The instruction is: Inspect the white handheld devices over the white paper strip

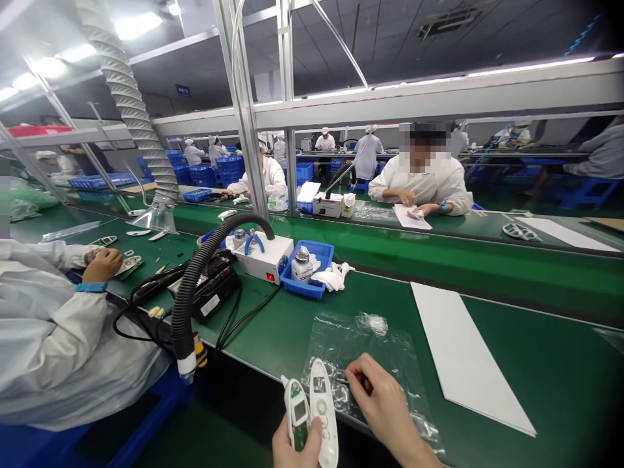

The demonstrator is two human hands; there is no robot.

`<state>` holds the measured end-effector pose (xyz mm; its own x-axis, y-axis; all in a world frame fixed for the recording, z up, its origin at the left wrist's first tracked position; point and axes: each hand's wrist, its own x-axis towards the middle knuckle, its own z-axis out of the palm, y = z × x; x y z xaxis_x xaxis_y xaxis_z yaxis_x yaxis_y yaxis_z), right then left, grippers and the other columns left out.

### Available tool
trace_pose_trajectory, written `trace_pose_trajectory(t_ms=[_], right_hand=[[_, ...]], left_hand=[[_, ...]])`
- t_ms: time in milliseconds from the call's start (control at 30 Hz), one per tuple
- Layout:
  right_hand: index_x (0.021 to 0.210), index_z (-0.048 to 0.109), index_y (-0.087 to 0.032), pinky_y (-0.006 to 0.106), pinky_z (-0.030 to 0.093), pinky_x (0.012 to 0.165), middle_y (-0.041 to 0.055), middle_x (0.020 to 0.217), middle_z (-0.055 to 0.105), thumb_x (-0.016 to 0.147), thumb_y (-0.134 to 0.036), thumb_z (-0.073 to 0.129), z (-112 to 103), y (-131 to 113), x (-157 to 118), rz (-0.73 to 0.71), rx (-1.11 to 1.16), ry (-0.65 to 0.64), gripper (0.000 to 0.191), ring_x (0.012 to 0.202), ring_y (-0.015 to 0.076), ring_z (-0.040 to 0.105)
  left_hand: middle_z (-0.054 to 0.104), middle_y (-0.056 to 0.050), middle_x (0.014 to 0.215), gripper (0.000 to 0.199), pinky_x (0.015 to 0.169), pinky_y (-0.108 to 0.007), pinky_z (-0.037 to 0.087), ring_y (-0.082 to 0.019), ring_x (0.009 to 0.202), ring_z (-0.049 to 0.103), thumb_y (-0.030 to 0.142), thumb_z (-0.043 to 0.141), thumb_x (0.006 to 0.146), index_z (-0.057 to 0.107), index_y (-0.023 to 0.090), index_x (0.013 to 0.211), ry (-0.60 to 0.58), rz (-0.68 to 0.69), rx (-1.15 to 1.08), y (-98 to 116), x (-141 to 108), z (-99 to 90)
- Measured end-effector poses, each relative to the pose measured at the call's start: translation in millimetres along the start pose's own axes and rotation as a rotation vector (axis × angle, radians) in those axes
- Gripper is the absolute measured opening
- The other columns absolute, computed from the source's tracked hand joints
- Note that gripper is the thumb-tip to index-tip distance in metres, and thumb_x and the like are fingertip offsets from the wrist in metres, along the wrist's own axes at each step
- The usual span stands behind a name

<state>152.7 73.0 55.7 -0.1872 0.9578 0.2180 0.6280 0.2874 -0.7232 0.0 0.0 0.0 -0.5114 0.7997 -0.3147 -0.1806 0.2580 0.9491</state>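
Note:
My left hand (283,450), closed, holds two pieces side by side at the table's front edge. One is an ear thermometer body (296,404) with a pointed tip, a green circuit board and a small screen. Beside it is a white thermometer cover (320,390) with a window and round button holes. My right hand (385,409) is closed in a pinch over a clear plastic bag (390,351); whatever its fingertips grip is hidden. Small transparent pieces (341,390) lie on the bag near those fingers.
White sheets (468,351) lie to the right. Ahead, a blue tray (316,290) holds a bottle and a cloth, beside a white box (266,257) with a black hose (182,305) arching leftward. A co-worker's arm (73,292) is at left; another person (422,175) sits across the green belt.

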Motion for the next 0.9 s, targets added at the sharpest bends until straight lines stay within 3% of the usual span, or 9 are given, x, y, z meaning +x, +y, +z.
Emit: trace_pose_trajectory(t_ms=[100, 267, 500, 900], right_hand=[[0.068, 0.054, -0.021, 0.024, 0.035, 0.053, -0.0011, 0.066, 0.049, 0.091, -0.047, 0.047, -12, -6, 0, 0.072, 0.186, 0.017, 0.036, 0.055, 0.0133, 0.042], [0.067, 0.058, -0.019, 0.023, 0.037, 0.052, -0.0005, 0.066, 0.052, 0.087, -0.05, 0.053, -26, -18, 0, 0.129, 0.351, -0.084, 0.037, 0.057, 0.0125, 0.042], [0.067, 0.057, -0.019, 0.023, 0.034, 0.054, -0.0025, 0.066, 0.048, 0.087, -0.042, 0.052, -21, -16, -1, 0.131, 0.335, -0.149, 0.031, 0.058, 0.0122, 0.041], [0.068, 0.052, -0.019, 0.024, 0.032, 0.055, -0.0025, 0.069, 0.046, 0.091, -0.037, 0.047, -19, -14, -2, 0.106, 0.276, -0.184, 0.029, 0.059, 0.0125, 0.04]], left_hand=[[0.072, -0.013, 0.074, 0.044, 0.064, -0.029, 0.053, -0.028, 0.073, 0.067, 0.049, 0.075, 0.057, 0.067, 0.011, 0.078, -0.055, -0.006, -0.043, 3, 0, 3.1], [0.07, -0.009, 0.066, 0.033, 0.06, -0.026, 0.05, -0.021, 0.062, 0.062, 0.038, 0.076, 0.059, 0.07, 0.011, 0.075, -0.126, 0.051, -0.029, 18, -8, 14.0], [0.07, -0.01, 0.067, 0.036, 0.061, -0.028, 0.049, -0.022, 0.063, 0.061, 0.04, 0.073, 0.06, 0.07, 0.009, 0.079, -0.192, 0.061, -0.002, 22, -14, 22.9], [0.067, -0.007, 0.062, 0.031, 0.059, -0.027, 0.048, -0.02, 0.059, 0.059, 0.037, 0.072, 0.058, 0.069, 0.011, 0.076, -0.173, 0.074, 0.02, 25, -16, 25.1]])
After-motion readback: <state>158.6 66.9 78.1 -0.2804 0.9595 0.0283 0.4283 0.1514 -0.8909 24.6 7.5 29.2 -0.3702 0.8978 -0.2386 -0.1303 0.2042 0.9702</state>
